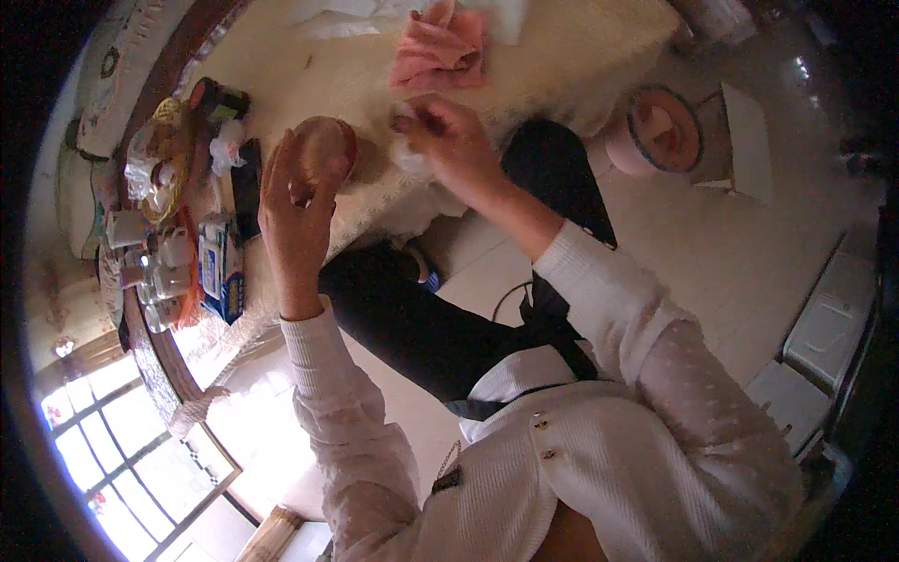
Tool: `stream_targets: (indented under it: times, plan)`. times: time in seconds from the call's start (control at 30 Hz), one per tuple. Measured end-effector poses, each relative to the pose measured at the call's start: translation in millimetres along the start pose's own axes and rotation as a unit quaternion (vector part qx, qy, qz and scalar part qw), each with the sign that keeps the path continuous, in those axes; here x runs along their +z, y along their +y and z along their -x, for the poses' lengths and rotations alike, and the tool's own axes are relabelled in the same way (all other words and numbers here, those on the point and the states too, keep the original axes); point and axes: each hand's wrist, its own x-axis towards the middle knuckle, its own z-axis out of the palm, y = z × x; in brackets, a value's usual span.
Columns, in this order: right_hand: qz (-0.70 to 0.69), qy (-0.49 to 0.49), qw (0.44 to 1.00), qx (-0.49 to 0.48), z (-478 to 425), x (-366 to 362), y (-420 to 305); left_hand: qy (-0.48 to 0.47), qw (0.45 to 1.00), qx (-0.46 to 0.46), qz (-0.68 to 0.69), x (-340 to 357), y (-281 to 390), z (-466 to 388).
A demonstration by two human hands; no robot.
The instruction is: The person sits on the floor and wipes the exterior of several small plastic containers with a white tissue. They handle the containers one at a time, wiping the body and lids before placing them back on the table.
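Observation:
My left hand (298, 204) is closed around a round, reddish-rimmed object (324, 149), which looks like a jar or a lid; its exact kind is unclear. My right hand (449, 144) has its fingers bent together, with something small and whitish at the fingertips, too blurred to name. Below those fingers a pale, whitish thing (411, 156) shows against the cream tablecloth (351, 67). A crumpled pink cloth (441, 49) lies on the tablecloth, beyond my right hand.
On the left stand a pack of wipes (221, 263), glass cups (168, 274), a yellow basket (168, 116) with plastic bags, a dark jar (219, 100) and a black flat object (246, 190). A pink bin (653, 133) stands on the floor at right, beside a white panel (748, 144).

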Motion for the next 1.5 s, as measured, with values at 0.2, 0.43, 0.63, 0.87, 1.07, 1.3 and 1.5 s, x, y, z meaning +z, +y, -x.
stream_targets:
  times: [0.2, 0.43, 0.63, 0.87, 1.07, 1.3, 1.5]
  plan:
    - [-0.004, -0.019, 0.988, -0.155, 11.7, 21.3, 10.7, -0.019, 0.991, -0.041, 0.123, 3.1, 4.6, 1.1]
    - [0.089, 0.045, 0.984, -0.149, -28.7, 34.7, 26.4, -0.027, 0.991, -0.047, 0.119, 2.6, 2.7, -0.2]
    - [0.135, 0.07, 0.979, -0.137, -8.9, 35.0, 22.3, -0.022, 0.994, -0.041, 0.098, 1.1, 0.8, 0.9]
    - [0.121, 0.085, 0.963, -0.226, -41.2, 37.7, 29.1, -0.056, 0.984, -0.077, 0.148, 5.2, 5.3, -1.5]
    - [0.056, 0.072, 0.985, -0.145, 8.9, 34.9, 20.7, -0.026, 0.99, -0.056, 0.129, 1.8, 4.2, 2.1]
    - [0.12, 0.057, 0.975, -0.176, -28.0, 41.1, 24.8, -0.032, 0.982, -0.047, 0.178, 5.7, -6.5, 0.0]
    - [0.144, 0.035, 0.963, -0.225, 2.0, 28.7, 18.4, 0.002, 0.992, -0.008, 0.126, 11.2, 1.7, 0.5]
